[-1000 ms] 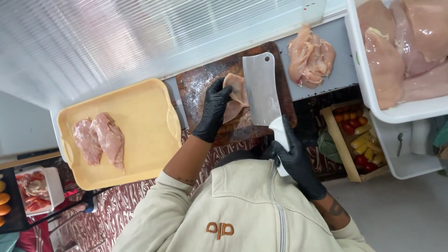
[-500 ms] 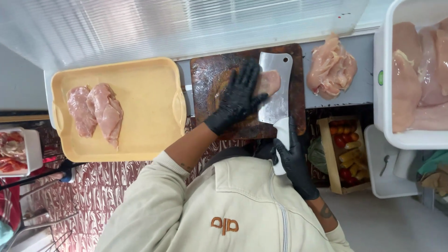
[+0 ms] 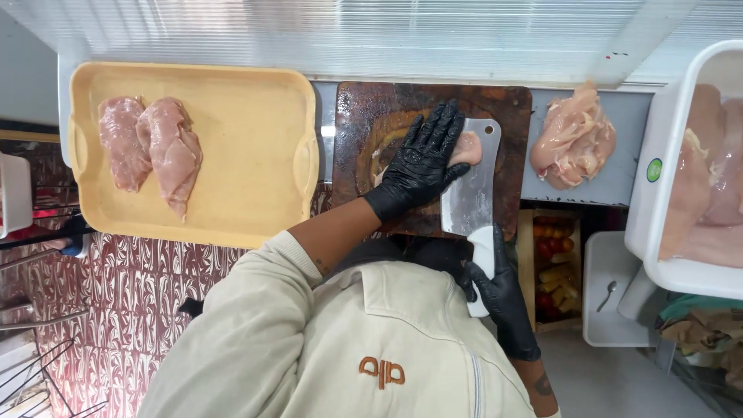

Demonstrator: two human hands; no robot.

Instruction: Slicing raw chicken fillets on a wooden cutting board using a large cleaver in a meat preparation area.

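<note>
My left hand (image 3: 422,159), in a black glove, presses flat on a raw chicken piece (image 3: 467,147) lying on the dark wooden cutting board (image 3: 368,116). My right hand (image 3: 499,290), also gloved in black, grips the white handle of a steel cleaver (image 3: 472,193). The wide blade lies flat on the board and reaches in beside the chicken piece under my left palm. Most of that piece is hidden by my fingers.
A yellow tray (image 3: 248,147) at left holds two chicken pieces (image 3: 151,147). Another raw chicken breast (image 3: 573,139) rests on the grey counter right of the board. A white tub (image 3: 658,224) with more chicken stands at far right. Below it sits a crate of vegetables (image 3: 551,271).
The view has shifted, so the board now sits nearer the middle. My left hand went from cupping the chicken to lying flat on it, and the cleaver blade has slid in closer.
</note>
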